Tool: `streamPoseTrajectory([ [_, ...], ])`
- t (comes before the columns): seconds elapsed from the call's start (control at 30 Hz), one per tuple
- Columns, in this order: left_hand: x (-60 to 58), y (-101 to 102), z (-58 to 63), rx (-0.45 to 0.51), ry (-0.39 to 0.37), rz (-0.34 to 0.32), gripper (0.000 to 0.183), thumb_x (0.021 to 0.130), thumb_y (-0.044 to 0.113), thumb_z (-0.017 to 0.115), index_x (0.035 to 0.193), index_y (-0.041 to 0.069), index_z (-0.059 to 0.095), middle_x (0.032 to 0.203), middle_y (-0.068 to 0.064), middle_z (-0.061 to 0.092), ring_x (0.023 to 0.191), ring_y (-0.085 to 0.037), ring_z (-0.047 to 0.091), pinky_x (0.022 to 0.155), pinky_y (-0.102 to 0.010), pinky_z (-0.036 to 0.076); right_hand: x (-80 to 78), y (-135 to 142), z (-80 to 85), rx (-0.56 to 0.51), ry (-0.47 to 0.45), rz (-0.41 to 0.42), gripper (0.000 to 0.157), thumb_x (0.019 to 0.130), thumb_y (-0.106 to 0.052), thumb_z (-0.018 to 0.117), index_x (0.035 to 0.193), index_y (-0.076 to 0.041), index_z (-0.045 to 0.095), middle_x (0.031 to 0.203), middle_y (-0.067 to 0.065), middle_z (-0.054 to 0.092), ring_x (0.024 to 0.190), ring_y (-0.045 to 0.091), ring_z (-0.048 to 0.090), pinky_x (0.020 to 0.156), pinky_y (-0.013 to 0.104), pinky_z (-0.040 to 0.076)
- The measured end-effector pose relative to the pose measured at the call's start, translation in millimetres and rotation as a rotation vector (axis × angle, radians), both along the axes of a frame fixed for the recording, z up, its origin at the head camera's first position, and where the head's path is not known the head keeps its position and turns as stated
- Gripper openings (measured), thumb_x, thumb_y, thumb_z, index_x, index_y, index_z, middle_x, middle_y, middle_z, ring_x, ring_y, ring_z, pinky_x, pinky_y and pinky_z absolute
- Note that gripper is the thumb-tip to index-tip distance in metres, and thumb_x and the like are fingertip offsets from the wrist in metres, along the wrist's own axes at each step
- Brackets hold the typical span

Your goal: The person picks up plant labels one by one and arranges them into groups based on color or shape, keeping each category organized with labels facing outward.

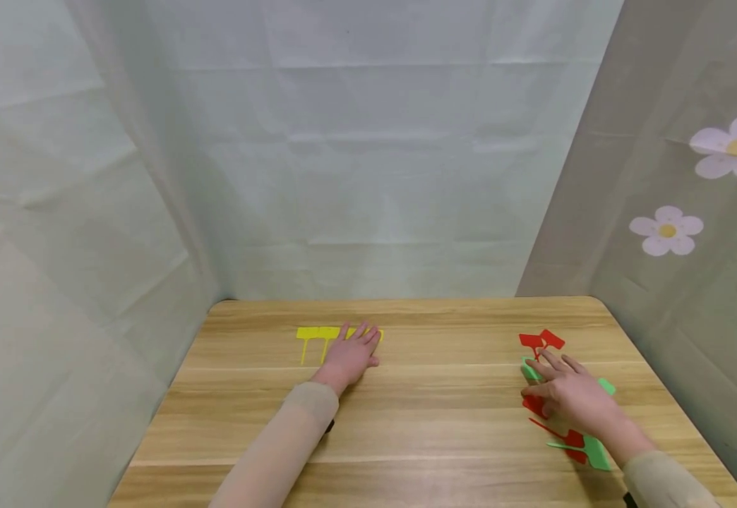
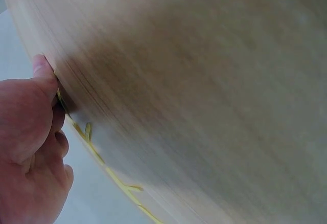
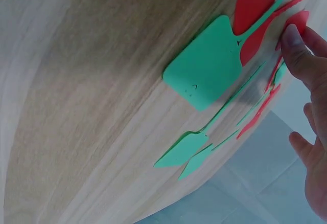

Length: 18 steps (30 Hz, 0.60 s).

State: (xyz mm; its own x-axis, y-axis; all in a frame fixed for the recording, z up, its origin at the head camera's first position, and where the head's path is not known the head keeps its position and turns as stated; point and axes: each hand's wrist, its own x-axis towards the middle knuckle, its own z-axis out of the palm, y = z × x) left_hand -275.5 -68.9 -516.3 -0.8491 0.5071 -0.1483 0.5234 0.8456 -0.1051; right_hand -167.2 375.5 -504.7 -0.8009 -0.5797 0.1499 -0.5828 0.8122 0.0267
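Observation:
Yellow T-shaped plant labels lie side by side in a row toward the table's far edge. My left hand rests over the right part of this row with its fingers spread, hiding some of the labels. On the right, my right hand is low over scattered red plant labels and green plant labels. Its thumb touches a red label, while the thumb and forefinger look apart in the head view. A green label overlaps red ones in the right wrist view. The palm covers part of the pile.
The wood-grain table has rounded far corners. Pale creased cloth hangs behind it and along both sides. White printed flowers show on the right-hand cloth.

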Motion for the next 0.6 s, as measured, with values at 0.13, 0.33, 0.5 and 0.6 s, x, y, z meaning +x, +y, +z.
streamPoseTrajectory([
  [0.13,0.0,-0.7,-2.5,0.011,0.011,-0.008,0.068,0.099,0.048,0.049,0.155,0.014,0.037,0.161,0.001,0.032,0.150,-0.022,0.021,0.120,-0.052,0.014,1.0,-1.0,0.2,-0.019,-0.010,-0.037,0.046,0.061,-0.019,0.093,0.103,-0.033,0.079,0.142,0.014,0.056,0.139,0.048,0.035,0.104,0.068,0.032],
  [0.33,2.3,1.6,1.4,0.006,-0.017,0.007,0.069,0.099,0.049,0.049,0.156,0.014,0.034,0.162,0.001,0.030,0.151,-0.021,0.018,0.120,-0.052,0.013,2.3,-4.3,2.2,-0.054,-0.056,-0.104,0.045,0.060,-0.014,0.092,0.098,-0.033,0.080,0.144,0.015,0.054,0.141,0.048,0.032,0.105,0.068,0.029],
  [0.5,4.2,2.2,4.0,-0.027,-0.005,0.009,0.068,0.099,0.050,0.048,0.156,0.016,0.034,0.162,0.003,0.029,0.151,-0.020,0.019,0.120,-0.051,0.014,0.7,-5.3,0.9,-0.051,0.026,-0.057,0.047,0.055,-0.005,0.090,0.092,-0.033,0.080,0.137,0.017,0.059,0.136,0.049,0.039,0.100,0.068,0.036],
  [0.6,4.3,1.2,4.6,-0.045,0.009,0.005,0.069,0.098,0.051,0.047,0.157,0.017,0.034,0.161,0.004,0.029,0.151,-0.020,0.019,0.120,-0.051,0.014,-0.8,-5.5,-0.5,-0.043,0.070,-0.027,0.050,0.059,0.006,0.080,0.090,-0.033,0.079,0.134,0.017,0.062,0.133,0.050,0.042,0.098,0.067,0.039],
])
